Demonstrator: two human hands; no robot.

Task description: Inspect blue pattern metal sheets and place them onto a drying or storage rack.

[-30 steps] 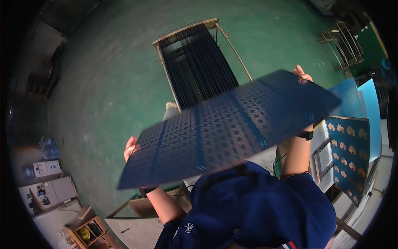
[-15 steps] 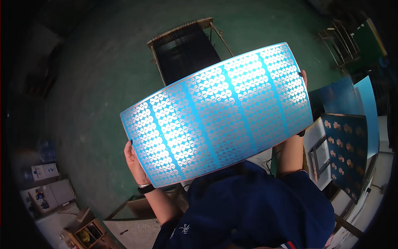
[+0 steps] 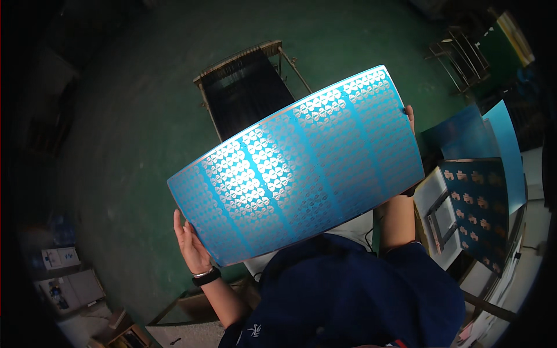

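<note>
In front of my body I hold up a large blue patterned panel [image 3: 325, 174], tilted with its right end higher. Columns of small shiny rounded metallic shapes cover its face, and bright glare lies left of its middle. My left hand [image 3: 192, 246] supports the left short edge with its palm side, the fingers stretched along it and a black band on the wrist. At the opposite short edge, fingertips of my right hand [image 3: 410, 116] curl round the rim; the panel hides the rest of that hand.
Beyond the panel, a dark-topped rack [image 3: 246, 84] stands on the green floor [image 3: 127, 133]. To the right are a dark panel with copper-coloured shapes [image 3: 478, 203], upright blue sheets [image 3: 505, 151] and a white tray-like surface [image 3: 438, 214]. Grey boxes [image 3: 72, 290] sit at lower left.
The panel's right end has shifted left and slightly down, and the glare on it has shrunk and moved. My left fingers have straightened along the edge. The background has shifted slightly.
</note>
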